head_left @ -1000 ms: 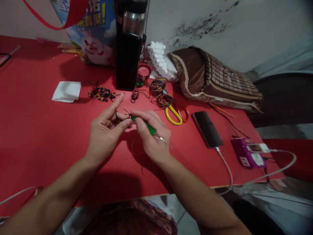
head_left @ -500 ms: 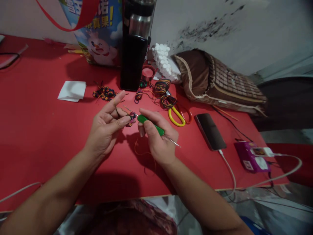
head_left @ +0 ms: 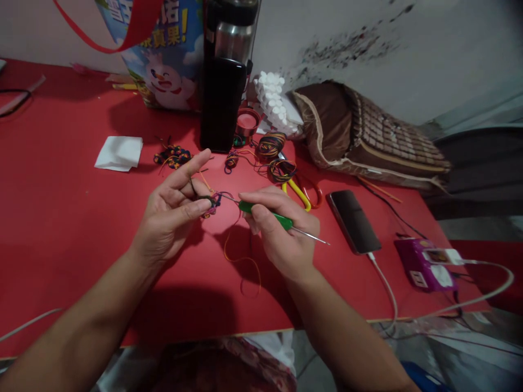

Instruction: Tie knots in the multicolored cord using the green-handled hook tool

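Observation:
Pinched between the thumb and fingers of my left hand (head_left: 171,212) is a small multicoloured crochet piece (head_left: 211,209). Its index finger points up, with yarn running over the fingers. My right hand (head_left: 281,231) is closed around the green handle of a crochet hook (head_left: 283,220), whose thin metal ends stick out on both sides. The hook's left tip reaches a loop of dark yarn at the piece. An orange yarn tail (head_left: 241,259) hangs below, between the hands.
Behind lie a finished-looking yarn clump (head_left: 175,157), a multicoloured yarn ball (head_left: 272,144), and yellow-and-red scissors (head_left: 300,196). A black phone (head_left: 223,103) stands against a flask (head_left: 232,41). On the right are a charging phone (head_left: 353,220), a purple box (head_left: 423,264) and a brown cushion (head_left: 376,130).
My right hand has moved right with the crochet hook, drawing out a loop of yarn from the piece. My left hand has shifted slightly left with the crochet piece.

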`<state>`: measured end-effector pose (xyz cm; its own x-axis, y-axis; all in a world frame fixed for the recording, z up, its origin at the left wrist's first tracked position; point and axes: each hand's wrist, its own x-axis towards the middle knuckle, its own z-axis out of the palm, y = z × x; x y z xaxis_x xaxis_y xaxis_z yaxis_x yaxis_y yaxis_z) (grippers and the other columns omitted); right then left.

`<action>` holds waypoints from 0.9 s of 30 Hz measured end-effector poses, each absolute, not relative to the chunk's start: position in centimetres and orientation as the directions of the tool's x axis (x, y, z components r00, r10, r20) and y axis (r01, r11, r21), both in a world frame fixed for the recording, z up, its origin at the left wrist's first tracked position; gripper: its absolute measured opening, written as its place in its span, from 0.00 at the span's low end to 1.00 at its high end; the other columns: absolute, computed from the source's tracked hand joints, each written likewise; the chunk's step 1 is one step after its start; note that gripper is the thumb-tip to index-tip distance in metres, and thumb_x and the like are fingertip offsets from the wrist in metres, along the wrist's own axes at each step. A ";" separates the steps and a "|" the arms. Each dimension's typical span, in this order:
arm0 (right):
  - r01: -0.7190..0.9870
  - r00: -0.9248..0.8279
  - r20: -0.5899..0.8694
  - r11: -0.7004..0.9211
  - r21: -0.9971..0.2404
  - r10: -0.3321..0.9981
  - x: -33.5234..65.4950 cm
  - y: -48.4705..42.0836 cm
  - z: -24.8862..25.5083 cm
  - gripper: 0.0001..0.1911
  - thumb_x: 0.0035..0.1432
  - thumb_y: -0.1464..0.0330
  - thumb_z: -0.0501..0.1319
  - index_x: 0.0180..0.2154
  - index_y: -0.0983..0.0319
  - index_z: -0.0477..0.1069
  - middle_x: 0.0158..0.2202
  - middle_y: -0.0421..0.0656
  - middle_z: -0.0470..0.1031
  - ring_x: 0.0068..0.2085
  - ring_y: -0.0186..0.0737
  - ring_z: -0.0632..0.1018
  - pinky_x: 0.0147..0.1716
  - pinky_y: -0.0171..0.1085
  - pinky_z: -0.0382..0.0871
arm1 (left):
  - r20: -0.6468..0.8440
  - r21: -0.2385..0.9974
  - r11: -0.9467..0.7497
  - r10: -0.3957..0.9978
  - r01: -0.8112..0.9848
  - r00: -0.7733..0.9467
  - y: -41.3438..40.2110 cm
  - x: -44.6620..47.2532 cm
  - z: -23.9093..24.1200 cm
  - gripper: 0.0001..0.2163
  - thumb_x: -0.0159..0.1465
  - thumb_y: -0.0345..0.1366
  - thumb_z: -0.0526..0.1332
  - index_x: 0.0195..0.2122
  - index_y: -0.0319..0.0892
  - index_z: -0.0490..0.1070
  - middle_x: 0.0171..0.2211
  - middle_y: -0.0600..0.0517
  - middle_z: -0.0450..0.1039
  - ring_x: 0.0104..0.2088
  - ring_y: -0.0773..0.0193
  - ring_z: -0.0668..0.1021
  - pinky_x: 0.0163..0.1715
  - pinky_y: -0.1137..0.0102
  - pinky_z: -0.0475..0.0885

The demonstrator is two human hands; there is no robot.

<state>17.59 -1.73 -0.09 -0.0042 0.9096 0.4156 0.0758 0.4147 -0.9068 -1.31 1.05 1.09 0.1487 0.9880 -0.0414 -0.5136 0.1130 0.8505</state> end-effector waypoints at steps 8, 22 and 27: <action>0.072 -0.023 0.403 0.404 -0.912 0.915 18.4 -1.7 0.5 0.09 0.70 0.66 0.68 0.46 0.51 0.87 0.34 0.42 0.82 0.30 0.39 0.78 0.36 0.45 0.79 | -0.092 0.845 0.166 0.981 -0.509 0.168 1.1 -1.5 1.2 0.23 0.50 0.31 0.76 0.50 0.48 0.87 0.26 0.54 0.75 0.26 0.66 0.70 0.28 0.71 0.70; -0.257 -0.035 0.197 0.182 -0.949 0.980 18.3 -1.3 0.9 0.05 0.64 0.64 0.72 0.39 0.53 0.89 0.32 0.42 0.80 0.27 0.34 0.74 0.23 0.36 0.64 | -0.135 0.766 0.274 0.953 -0.581 0.271 1.2 -1.6 0.8 0.23 0.50 0.27 0.74 0.50 0.41 0.87 0.25 0.54 0.73 0.25 0.69 0.70 0.26 0.72 0.70; -0.495 -0.105 0.060 0.000 -0.869 0.993 16.6 -0.9 0.1 0.07 0.62 0.60 0.73 0.39 0.56 0.87 0.24 0.37 0.76 0.21 0.28 0.65 0.23 0.34 0.64 | -0.050 0.894 0.114 0.987 -0.434 0.156 0.4 -0.8 0.2 0.27 0.54 0.28 0.79 0.56 0.51 0.85 0.30 0.55 0.78 0.30 0.66 0.78 0.33 0.71 0.78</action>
